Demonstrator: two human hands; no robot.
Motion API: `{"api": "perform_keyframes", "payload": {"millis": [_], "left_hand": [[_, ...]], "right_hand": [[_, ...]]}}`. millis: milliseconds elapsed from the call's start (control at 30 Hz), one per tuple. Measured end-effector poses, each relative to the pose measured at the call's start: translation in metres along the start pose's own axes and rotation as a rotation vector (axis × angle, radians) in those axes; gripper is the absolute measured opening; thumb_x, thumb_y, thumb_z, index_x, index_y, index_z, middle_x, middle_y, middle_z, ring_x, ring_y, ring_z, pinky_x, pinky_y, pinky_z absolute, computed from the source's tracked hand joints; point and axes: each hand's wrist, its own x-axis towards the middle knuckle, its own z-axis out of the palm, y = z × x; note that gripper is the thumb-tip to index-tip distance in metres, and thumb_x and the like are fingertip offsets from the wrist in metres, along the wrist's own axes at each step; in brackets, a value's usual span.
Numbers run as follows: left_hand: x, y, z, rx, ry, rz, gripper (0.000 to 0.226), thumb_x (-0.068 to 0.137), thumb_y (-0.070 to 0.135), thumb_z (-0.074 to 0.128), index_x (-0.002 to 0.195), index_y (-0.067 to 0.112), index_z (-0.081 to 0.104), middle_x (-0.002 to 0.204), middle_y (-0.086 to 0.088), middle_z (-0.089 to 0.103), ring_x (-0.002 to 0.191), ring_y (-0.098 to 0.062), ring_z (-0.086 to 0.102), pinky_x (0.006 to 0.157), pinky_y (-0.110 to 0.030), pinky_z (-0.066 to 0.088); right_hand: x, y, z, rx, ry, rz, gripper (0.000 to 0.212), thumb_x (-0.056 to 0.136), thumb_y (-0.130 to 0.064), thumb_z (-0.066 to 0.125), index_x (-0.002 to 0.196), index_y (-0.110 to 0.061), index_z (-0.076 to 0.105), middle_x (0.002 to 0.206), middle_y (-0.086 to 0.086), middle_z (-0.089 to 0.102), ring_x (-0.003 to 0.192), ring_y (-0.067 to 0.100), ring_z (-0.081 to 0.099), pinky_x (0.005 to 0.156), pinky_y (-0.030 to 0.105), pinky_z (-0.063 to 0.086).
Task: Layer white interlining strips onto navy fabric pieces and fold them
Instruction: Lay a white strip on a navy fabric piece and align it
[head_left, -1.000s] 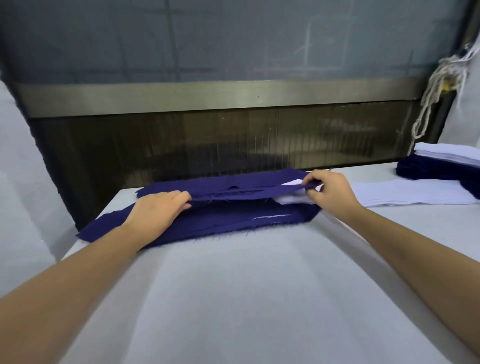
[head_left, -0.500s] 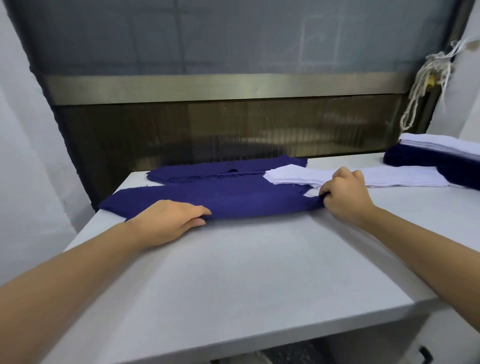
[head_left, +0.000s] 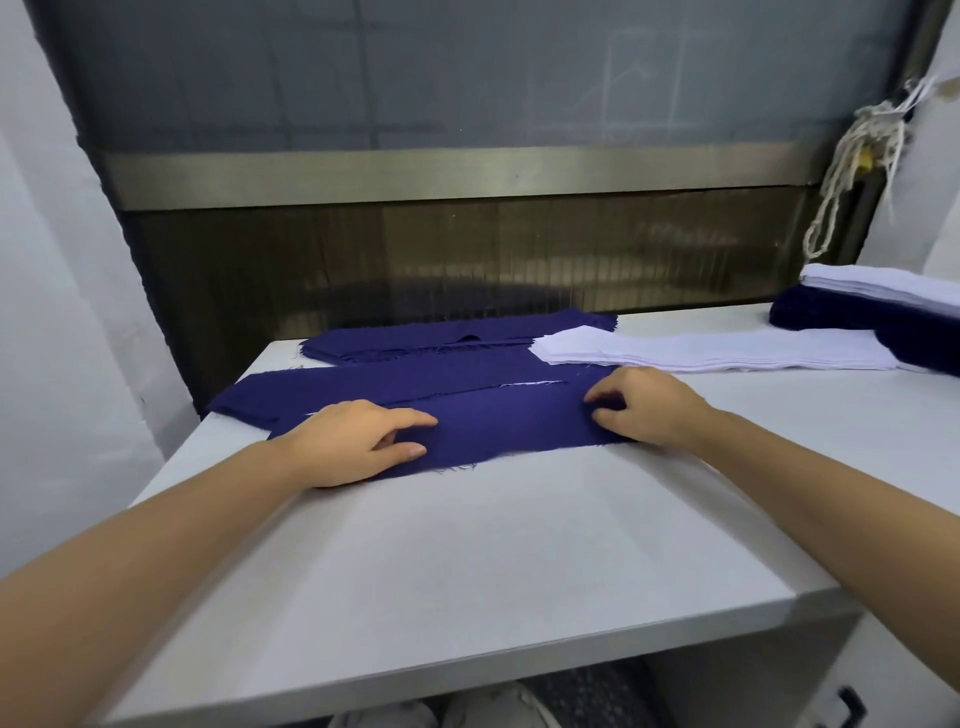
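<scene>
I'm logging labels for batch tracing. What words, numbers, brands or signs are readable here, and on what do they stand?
None can be read.
The navy fabric piece, the white interlining strips and the table show no print.
Faint pale lines on the grey panel behind look like sketch marks, too faint to read as text.

left hand: palm down, fingers straight and close together, pointing toward the right, thumb lying alongside them, pressed flat on the navy fabric. right hand: knuckles up, fingers curled inward toward the left, thumb opposed, tips pinching the fabric's end. both forearms bare, reaching forward from the lower corners and converging, wrists roughly straight
</scene>
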Motion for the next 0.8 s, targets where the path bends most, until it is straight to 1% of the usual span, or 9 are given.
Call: {"api": "perform_keyframes", "payload": {"millis": [200,333,400,467,500,600,667,733,800], "left_hand": [[0.003,-0.004,0.005,-0.023,0.012,-0.012,0.047,0.092,0.054,0.04,0.138,0.044,0.039,0.072,0.013,0.055,0.07,-0.001,0.049,0.059,-0.013,0.03],[0.006,-0.004,0.002,-0.033,-0.017,-0.019,0.043,0.092,0.052,0.044,0.134,0.041,0.045,0.069,0.013,0.054,0.067,-0.002,0.05,0.058,-0.015,0.031],[0.008,-0.003,-0.002,-0.037,-0.025,-0.013,0.039,0.094,0.052,0.041,0.13,0.04,0.048,0.078,0.014,0.06,0.073,-0.002,0.053,0.064,-0.016,0.037],[0.012,-0.001,-0.006,-0.034,-0.02,-0.011,0.037,0.096,0.051,0.036,0.127,0.037,0.051,0.1,0.012,0.065,0.087,-0.004,0.056,0.077,-0.023,0.045],[0.015,0.001,-0.008,-0.03,-0.005,-0.012,0.036,0.096,0.05,0.035,0.125,0.036,0.052,0.106,0.011,0.065,0.09,-0.007,0.057,0.08,-0.027,0.046],[0.03,0.006,-0.012,-0.008,0.091,-0.024,0.033,0.098,0.047,0.034,0.12,0.032,0.053,0.097,0.007,0.066,0.085,-0.011,0.058,0.075,-0.03,0.047],[0.04,0.01,-0.011,0.002,0.15,-0.04,0.032,0.098,0.045,0.034,0.118,0.03,0.054,0.086,0.006,0.064,0.08,-0.012,0.057,0.07,-0.031,0.046],[0.052,0.01,-0.01,0.01,0.187,-0.06,0.03,0.099,0.043,0.035,0.117,0.029,0.054,0.078,0.008,0.058,0.077,-0.013,0.055,0.066,-0.03,0.043],[0.063,0.009,-0.008,-0.005,0.214,-0.089,0.028,0.099,0.04,0.037,0.117,0.028,0.054,0.076,0.011,0.053,0.077,-0.012,0.053,0.065,-0.029,0.04]], "right_hand": [[0.003,-0.002,-0.003,-0.051,0.005,0.079,0.02,0.088,-0.023,0.052,0.099,-0.024,0.069,0.109,-0.005,0.065,0.102,0.021,0.057,0.083,0.033,0.048],[0.016,-0.004,-0.002,-0.086,0.044,0.157,0.015,0.088,-0.021,0.05,0.089,-0.021,0.065,0.102,0.001,0.066,0.093,0.024,0.057,0.072,0.028,0.042],[0.024,-0.006,-0.001,-0.108,0.085,0.195,0.015,0.088,-0.018,0.049,0.095,-0.018,0.062,0.105,0.003,0.063,0.094,0.025,0.056,0.071,0.028,0.04],[0.035,-0.007,0.0,-0.105,0.139,0.212,0.021,0.09,-0.014,0.048,0.108,-0.015,0.058,0.112,0.006,0.059,0.101,0.027,0.054,0.074,0.031,0.041],[0.041,-0.008,0.001,-0.107,0.161,0.211,0.025,0.091,-0.011,0.046,0.114,-0.013,0.056,0.116,0.007,0.057,0.105,0.028,0.052,0.077,0.033,0.042],[0.059,-0.01,0.005,-0.17,0.189,0.172,0.037,0.093,-0.004,0.043,0.129,-0.011,0.051,0.128,0.01,0.048,0.116,0.03,0.045,0.087,0.037,0.041],[0.07,-0.012,0.009,-0.275,0.192,0.127,0.04,0.093,-0.005,0.044,0.132,-0.012,0.05,0.13,0.01,0.046,0.117,0.03,0.043,0.09,0.036,0.039],[0.08,-0.015,0.013,-0.382,0.192,0.092,0.036,0.092,-0.006,0.048,0.127,-0.012,0.053,0.127,0.009,0.047,0.114,0.029,0.043,0.088,0.034,0.037],[0.088,-0.017,0.016,-0.454,0.177,0.071,0.03,0.09,-0.003,0.05,0.118,-0.011,0.057,0.12,0.008,0.05,0.111,0.028,0.045,0.083,0.032,0.034]]}}
